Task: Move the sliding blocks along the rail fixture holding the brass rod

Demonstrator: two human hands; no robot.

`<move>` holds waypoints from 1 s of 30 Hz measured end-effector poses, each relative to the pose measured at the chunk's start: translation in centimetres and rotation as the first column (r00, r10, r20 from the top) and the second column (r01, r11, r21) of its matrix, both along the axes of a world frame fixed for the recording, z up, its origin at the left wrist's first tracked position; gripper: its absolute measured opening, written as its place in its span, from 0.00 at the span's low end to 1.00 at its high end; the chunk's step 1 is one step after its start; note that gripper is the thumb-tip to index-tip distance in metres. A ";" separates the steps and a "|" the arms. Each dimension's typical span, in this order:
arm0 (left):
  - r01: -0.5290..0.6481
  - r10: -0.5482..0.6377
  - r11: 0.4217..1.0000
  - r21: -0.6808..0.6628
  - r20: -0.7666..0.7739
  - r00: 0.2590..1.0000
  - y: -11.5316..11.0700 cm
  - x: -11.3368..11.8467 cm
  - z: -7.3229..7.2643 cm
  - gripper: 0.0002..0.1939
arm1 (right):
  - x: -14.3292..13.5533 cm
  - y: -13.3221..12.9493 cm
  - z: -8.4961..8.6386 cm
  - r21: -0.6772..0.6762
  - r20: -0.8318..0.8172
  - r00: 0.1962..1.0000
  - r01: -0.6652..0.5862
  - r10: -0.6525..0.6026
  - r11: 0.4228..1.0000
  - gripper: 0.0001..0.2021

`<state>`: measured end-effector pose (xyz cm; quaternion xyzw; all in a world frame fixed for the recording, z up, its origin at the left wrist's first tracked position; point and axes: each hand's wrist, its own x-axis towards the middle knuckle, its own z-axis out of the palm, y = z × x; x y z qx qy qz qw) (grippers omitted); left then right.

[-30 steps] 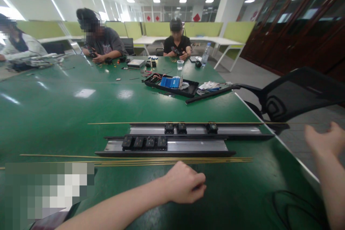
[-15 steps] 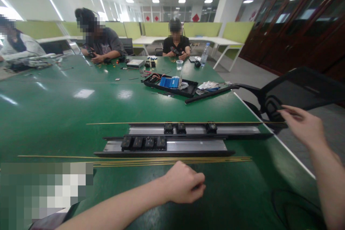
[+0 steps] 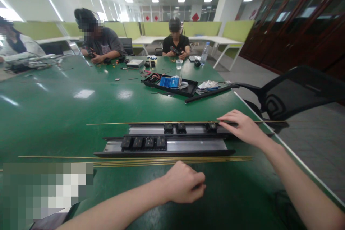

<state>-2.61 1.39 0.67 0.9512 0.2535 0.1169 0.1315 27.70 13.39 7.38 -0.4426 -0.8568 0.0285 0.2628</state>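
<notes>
Head view: a person's two bare hands over a green table (image 3: 113, 107) with two metal rails.
Near rail (image 3: 194, 145): four black blocks (image 3: 138, 142) sit in it, side by side; its right part is bare.
Far rail (image 3: 151, 129): three black blocks (image 3: 181, 128) sit in it, unevenly spaced, so it appears less filled.
Single rod (image 3: 121, 123): thin, brass-coloured, lying along the far rail's back edge and reaching past the table's right side.
Rod bundle (image 3: 134, 161): several similar rods, seemingly unused, on the table just before the near rail.
Right hand (image 3: 244, 127): thumb and forefinger nearly together at the single rod, beside the rightmost far block; whether they pinch it, I cannot tell.
Left hand (image 3: 183, 183): curled in a loose fist near the bundle, nothing showing in it.
Hard to see: the right hand covers part of the far rail; the single rod's right end fades against the floor; a pixelated patch (image 3: 48, 187) masks the lower left; a dark cable (image 3: 291, 205) is blurred.
</notes>
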 end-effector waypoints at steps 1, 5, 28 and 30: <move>0.000 0.000 1.000 -0.003 -0.001 1.000 0.0 0.0 0.0 0.10 | -0.3 0.0 -0.2 0.016 0.015 1.000 -0.003 0.003 1.000 0.12; -0.002 0.002 1.000 -0.007 -0.009 1.000 0.0 -0.1 0.1 0.10 | -0.9 -0.2 -0.7 0.076 0.047 0.999 0.021 -0.025 0.997 0.12; -0.006 0.006 1.000 -0.008 0.000 1.000 0.0 -0.2 0.2 0.11 | -1.7 -0.6 -0.5 0.138 0.054 0.997 0.053 -0.061 0.989 0.11; -0.006 0.006 1.000 -0.009 -0.005 1.000 0.0 -0.2 0.1 0.11 | -1.7 -0.6 -0.5 0.137 0.055 0.996 0.059 -0.067 0.989 0.11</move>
